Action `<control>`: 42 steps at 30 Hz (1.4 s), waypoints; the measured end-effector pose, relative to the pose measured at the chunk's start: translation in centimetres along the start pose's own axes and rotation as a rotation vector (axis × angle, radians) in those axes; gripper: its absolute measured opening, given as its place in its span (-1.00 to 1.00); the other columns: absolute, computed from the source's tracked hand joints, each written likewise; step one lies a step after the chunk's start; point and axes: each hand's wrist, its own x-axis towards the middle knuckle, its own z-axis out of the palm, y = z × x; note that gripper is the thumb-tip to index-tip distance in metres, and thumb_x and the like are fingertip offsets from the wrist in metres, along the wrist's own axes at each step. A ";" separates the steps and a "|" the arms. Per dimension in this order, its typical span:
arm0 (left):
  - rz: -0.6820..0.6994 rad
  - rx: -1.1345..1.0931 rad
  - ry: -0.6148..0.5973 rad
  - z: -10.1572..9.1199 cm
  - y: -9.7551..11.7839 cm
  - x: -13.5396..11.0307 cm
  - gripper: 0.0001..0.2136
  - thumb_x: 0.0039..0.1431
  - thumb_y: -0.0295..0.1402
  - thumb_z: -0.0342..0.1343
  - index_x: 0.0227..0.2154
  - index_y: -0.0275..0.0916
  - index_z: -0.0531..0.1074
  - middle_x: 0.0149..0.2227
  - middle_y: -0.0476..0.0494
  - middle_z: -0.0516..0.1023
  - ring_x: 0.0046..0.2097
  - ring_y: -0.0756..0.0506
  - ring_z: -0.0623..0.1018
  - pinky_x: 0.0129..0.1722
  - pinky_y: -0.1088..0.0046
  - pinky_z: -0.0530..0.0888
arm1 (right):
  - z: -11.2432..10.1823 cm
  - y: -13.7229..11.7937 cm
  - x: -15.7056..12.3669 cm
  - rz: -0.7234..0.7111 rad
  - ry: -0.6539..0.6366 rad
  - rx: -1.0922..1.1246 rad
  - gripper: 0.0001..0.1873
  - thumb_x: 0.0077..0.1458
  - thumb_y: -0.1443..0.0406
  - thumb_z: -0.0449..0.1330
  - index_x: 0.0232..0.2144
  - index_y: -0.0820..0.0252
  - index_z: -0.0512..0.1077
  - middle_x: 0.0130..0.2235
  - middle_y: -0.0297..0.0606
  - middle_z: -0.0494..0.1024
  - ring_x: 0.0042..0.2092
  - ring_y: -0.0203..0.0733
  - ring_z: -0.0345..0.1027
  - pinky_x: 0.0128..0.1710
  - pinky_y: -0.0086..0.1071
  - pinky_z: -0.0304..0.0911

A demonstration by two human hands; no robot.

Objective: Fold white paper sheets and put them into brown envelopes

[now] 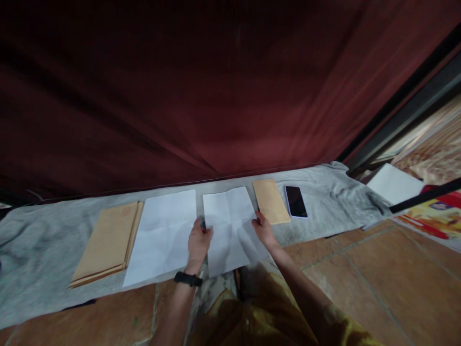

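A cloth spans the view, with a curtain hanging behind it and a tiled floor before it. On the cloth, from left to right: a stack of envelopes; just beside it, a flat sheet; a second sheet between the left hand and the right hand, one at each side edge; a single envelope; then a phone.

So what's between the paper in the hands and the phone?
In the head view, a tan envelope lies between the held sheet and the phone; the right hand grips the sheet's edge.
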 end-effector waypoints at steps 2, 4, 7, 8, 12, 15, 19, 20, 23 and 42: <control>0.008 0.066 0.031 -0.1 0.5 -0.1 -0.46 0.19 -0.41 0.10 0.25 -0.31 0.27 -0.32 -0.12 0.58 -0.25 -0.16 0.60 -0.23 0.37 0.48 | -0.1 -0.2 -0.2 -0.017 0.021 -0.034 -0.57 0.05 0.30 0.06 -0.02 0.25 0.47 -0.25 -0.19 0.58 -0.20 -0.08 0.47 -0.13 -0.24 0.43; 0.043 0.132 0.088 -0.1 0.7 -0.3 -0.48 0.23 -0.43 0.04 0.27 -0.32 0.26 -0.24 -0.19 0.58 -0.23 -0.17 0.60 -0.20 0.32 0.50 | -0.5 -0.6 -0.7 -0.085 0.035 -0.138 -0.51 0.11 0.36 0.03 0.09 0.26 0.41 -0.13 -0.11 0.58 -0.11 -0.06 0.48 -0.03 -0.18 0.42; 0.185 0.219 0.192 0.2 0.7 -1.1 -0.55 0.26 -0.41 0.00 0.21 -0.32 0.35 -0.06 -0.33 0.54 -0.09 -0.23 0.58 -0.08 0.23 0.52 | -1.3 -1.9 -2.1 -0.256 0.006 -0.402 -0.47 0.20 0.41 0.00 0.21 0.27 0.34 0.08 0.06 0.50 0.07 0.03 0.42 0.10 -0.06 0.36; 0.258 0.234 0.215 0.5 0.7 -1.5 -0.58 0.27 -0.40 -0.01 0.18 -0.32 0.39 -0.01 -0.37 0.52 -0.01 -0.25 0.56 -0.01 0.20 0.51 | -1.4 -2.4 -2.6 -0.310 -0.015 -0.476 -0.47 0.22 0.42 0.00 0.22 0.27 0.33 0.15 0.09 0.45 0.15 0.06 0.36 0.16 -0.01 0.32; 0.581 0.261 0.153 3.0 1.0 -3.1 -0.60 0.35 -0.37 -0.07 0.18 -0.29 0.41 0.25 -0.36 0.40 0.29 -0.27 0.37 0.27 0.11 0.35 | -0.4 -4.0 -4.3 -0.481 -0.164 -0.568 -0.50 0.30 0.41 0.00 0.25 0.23 0.33 0.31 -0.01 0.32 0.35 0.03 0.14 0.30 -0.01 0.20; 0.686 0.335 0.049 4.8 1.1 -3.8 -0.57 0.39 -0.37 -0.12 0.26 -0.24 0.34 0.36 -0.27 0.28 0.40 -0.27 0.22 0.34 0.02 0.25 | 1.2 -4.4 -4.8 -0.504 -0.254 -0.567 -0.52 0.35 0.35 0.00 0.28 0.25 0.31 0.31 -0.06 0.34 0.36 -0.03 0.13 0.33 -0.07 0.17; 0.655 0.375 -0.005 5.3 0.5 -3.7 -0.53 0.39 -0.30 -0.11 0.30 -0.29 0.29 0.39 -0.33 0.21 0.42 -0.28 0.19 0.36 0.02 0.22 | 1.8 -3.9 -4.7 -0.470 -0.264 -0.627 -0.53 0.37 0.30 0.03 0.27 0.27 0.33 0.32 -0.05 0.34 0.37 -0.03 0.13 0.35 -0.06 0.12; 0.642 0.360 -0.009 5.2 0.2 -3.6 -0.52 0.39 -0.27 -0.10 0.30 -0.33 0.29 0.39 -0.36 0.22 0.42 -0.28 0.19 0.36 0.04 0.22 | 1.5 -3.6 -4.6 -0.463 -0.258 -0.637 -0.52 0.37 0.29 0.04 0.28 0.26 0.32 0.32 -0.05 0.33 0.37 -0.02 0.12 0.35 -0.05 0.11; 0.595 0.294 -0.012 4.5 -0.4 -3.6 -0.47 0.37 -0.23 -0.08 0.29 -0.42 0.27 0.37 -0.45 0.24 0.41 -0.29 0.21 0.37 0.04 0.21 | 0.4 -2.7 -4.6 -0.426 -0.219 -0.640 -0.49 0.35 0.30 0.05 0.31 0.24 0.29 0.34 -0.06 0.31 0.38 0.00 0.10 0.35 -0.02 0.11; -0.148 -0.366 0.092 1.4 0.2 1.4 -0.65 0.08 -0.50 0.03 -0.04 -0.21 0.40 -0.36 -0.02 0.55 -0.29 -0.06 0.58 -0.22 0.40 0.51 | 0.5 -2.7 -1.2 -0.135 -0.017 -0.636 -0.46 0.18 0.43 0.03 0.21 0.47 0.30 0.01 0.18 0.51 0.07 0.16 0.33 0.16 0.01 0.23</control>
